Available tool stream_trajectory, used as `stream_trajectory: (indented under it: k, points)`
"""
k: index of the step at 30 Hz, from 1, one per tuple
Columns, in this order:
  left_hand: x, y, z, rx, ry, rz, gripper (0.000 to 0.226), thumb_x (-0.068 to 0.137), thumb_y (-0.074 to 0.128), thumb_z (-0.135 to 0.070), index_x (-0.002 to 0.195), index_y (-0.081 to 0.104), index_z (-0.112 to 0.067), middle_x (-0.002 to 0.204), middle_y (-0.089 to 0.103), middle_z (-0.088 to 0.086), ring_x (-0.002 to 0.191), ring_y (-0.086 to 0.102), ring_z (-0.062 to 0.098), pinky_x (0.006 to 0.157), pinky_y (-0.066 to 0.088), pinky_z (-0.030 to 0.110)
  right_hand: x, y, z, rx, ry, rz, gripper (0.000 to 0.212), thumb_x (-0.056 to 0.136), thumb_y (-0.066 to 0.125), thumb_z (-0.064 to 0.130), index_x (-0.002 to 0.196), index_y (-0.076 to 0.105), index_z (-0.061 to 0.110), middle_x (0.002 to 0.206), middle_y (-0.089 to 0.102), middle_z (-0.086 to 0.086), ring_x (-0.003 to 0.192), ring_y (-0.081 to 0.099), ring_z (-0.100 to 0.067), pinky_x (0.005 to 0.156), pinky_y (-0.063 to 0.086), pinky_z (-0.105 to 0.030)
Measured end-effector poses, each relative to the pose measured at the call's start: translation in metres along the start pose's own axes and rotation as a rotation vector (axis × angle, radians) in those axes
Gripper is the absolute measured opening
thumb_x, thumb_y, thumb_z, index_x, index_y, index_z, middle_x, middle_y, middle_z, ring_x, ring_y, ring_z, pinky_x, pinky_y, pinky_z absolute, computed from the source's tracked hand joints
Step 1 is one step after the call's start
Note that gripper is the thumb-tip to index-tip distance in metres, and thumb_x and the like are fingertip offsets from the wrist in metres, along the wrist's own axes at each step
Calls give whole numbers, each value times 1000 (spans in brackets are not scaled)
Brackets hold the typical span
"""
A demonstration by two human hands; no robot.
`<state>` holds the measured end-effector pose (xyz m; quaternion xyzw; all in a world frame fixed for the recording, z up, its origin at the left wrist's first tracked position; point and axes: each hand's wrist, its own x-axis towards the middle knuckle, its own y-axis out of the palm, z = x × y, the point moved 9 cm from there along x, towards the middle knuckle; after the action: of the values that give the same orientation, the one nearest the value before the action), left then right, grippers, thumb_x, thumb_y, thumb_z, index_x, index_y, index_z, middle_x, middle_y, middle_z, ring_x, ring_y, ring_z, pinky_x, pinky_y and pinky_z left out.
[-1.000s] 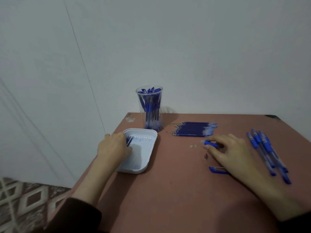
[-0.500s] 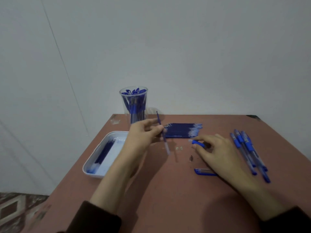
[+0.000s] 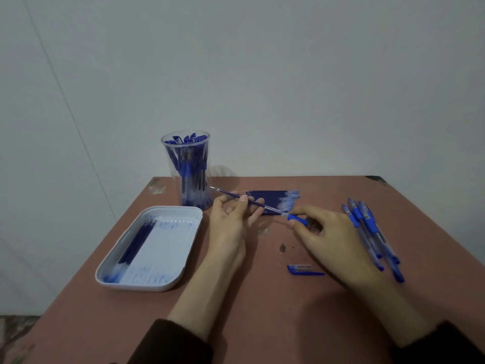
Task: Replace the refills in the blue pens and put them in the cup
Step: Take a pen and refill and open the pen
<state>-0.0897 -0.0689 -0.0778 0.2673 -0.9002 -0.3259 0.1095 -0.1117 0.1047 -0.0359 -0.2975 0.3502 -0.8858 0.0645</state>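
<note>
Reddish-brown bench (image 3: 262, 319), far edge set against a plain pale wall (image 3: 262, 88); left edge runs diagonally toward the viewer with patterned floor (image 3: 15, 337) below it; chipped far-right corner visible. Open surface: near middle strip between the two forearms, and the far-right area behind the loose pens. Item, cup (image 3: 187, 164): clear, upright, near the far-left corner, packed with blue pens. Item, tray (image 3: 168, 248): white, rounded, near the left edge, just in front of the cup, ink-smeared inside, holding a few dark used refills (image 3: 136, 241) along its left side. Item, new refills (image 3: 273, 197): flat row at centre back, partly behind the left hand's fingers. Item, refill (image 3: 256, 203): thin, dark blue, clear at its right end, tilted, tip pointing toward the cup; pinched in the grip of the left hand (image 3: 231, 224), palm up. Item, pen barrel (image 3: 296, 218): blue grip section, held in the curled grip of the right hand (image 3: 333, 240); refill end meets its opening. Item, loose pens (image 3: 372, 232): capped, lying side by side just right of that hand. Item, cap (image 3: 301, 270): blue, lying on the bench in front of it. Item, small dark piece (image 3: 282, 248): beside the cap; kind cannot be told.
</note>
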Motion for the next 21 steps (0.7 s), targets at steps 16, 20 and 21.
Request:
stream_trajectory:
  k: [16, 20, 21]
  points:
    - [-9, 13, 4, 67, -57, 129, 8, 94, 49, 2, 99, 46, -4, 78, 60, 12, 66, 70, 15, 57, 57, 25, -1, -1, 1, 7, -16, -5, 16, 84, 68, 28, 99, 72, 25, 80, 65, 17, 70, 54, 2, 68, 47, -26]
    - [-17, 25, 17, 240, -141, 285, 11, 91, 57, -1, 101, 56, -5, 87, 69, 12, 83, 69, 23, 79, 58, 35, -1, 1, -4, 53, 9, -9, 17, 85, 66, 31, 101, 70, 29, 81, 66, 16, 73, 58, 1, 70, 51, -29]
    - [-16, 26, 19, 324, -136, 317, 15, 90, 59, -4, 104, 58, -7, 94, 70, 12, 90, 68, 23, 86, 55, 35, 0, 1, -7, 93, 24, -19, 16, 85, 66, 31, 100, 70, 31, 80, 67, 13, 74, 60, -2, 70, 53, -33]
